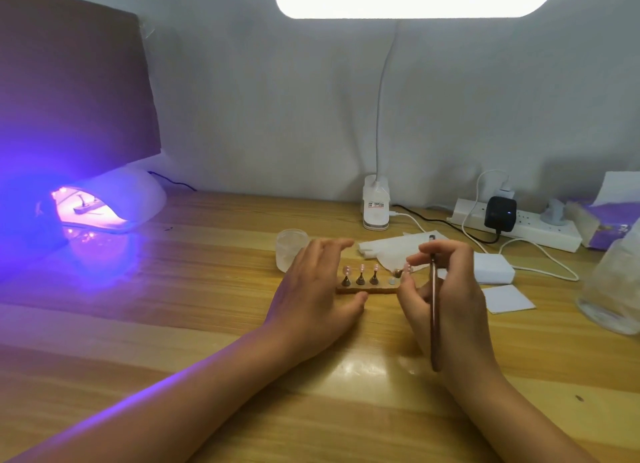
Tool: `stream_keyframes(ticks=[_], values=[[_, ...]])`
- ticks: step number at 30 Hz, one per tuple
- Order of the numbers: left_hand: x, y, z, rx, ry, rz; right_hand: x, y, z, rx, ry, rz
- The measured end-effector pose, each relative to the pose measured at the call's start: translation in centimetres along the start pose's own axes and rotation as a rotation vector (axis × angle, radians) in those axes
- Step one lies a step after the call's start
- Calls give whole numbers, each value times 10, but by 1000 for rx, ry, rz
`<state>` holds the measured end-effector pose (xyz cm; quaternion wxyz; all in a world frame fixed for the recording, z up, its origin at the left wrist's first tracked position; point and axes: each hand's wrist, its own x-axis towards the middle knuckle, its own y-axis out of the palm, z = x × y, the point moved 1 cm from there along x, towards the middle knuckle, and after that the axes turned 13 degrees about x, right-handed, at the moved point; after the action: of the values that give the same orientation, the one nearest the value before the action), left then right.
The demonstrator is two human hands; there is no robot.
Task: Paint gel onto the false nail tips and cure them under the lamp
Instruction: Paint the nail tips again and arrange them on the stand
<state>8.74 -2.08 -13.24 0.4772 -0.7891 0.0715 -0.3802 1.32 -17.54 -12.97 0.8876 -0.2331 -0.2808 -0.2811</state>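
A small wooden holder (367,290) lies on the table with three pink nail tips (361,267) upright on dark cone stands. My left hand (317,289) rests flat against the holder's left end, fingers apart. My right hand (446,289) grips a thin brush (433,306) along the palm, and its fingertips pinch a fourth nail tip on its stand (406,269) just above the holder's right end. The white curing lamp (114,199) glows violet at the far left, with another holder (86,208) inside it.
A frosted jar (291,249) stands behind my left hand. White tissue (391,251), a white block (493,266) and a white pad (507,298) lie to the right. A desk lamp base (375,202), a power strip (519,227) with cables and a clear container (613,289) sit further right.
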Motion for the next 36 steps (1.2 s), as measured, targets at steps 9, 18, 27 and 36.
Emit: stream_keyframes(ticks=[9, 18, 27, 36], values=[[2, 5, 6, -105, -73, 133, 2, 1, -2, -30, 84, 76], [0, 0, 2, -69, -9, 72, 0, 3, -5, -134, 61, 102], [-1, 0, 0, -40, 14, 79, 0, 2, -4, -135, 69, 128], [-1, 0, 2, -33, -22, 87, 2, -4, -11, -81, 171, 70]])
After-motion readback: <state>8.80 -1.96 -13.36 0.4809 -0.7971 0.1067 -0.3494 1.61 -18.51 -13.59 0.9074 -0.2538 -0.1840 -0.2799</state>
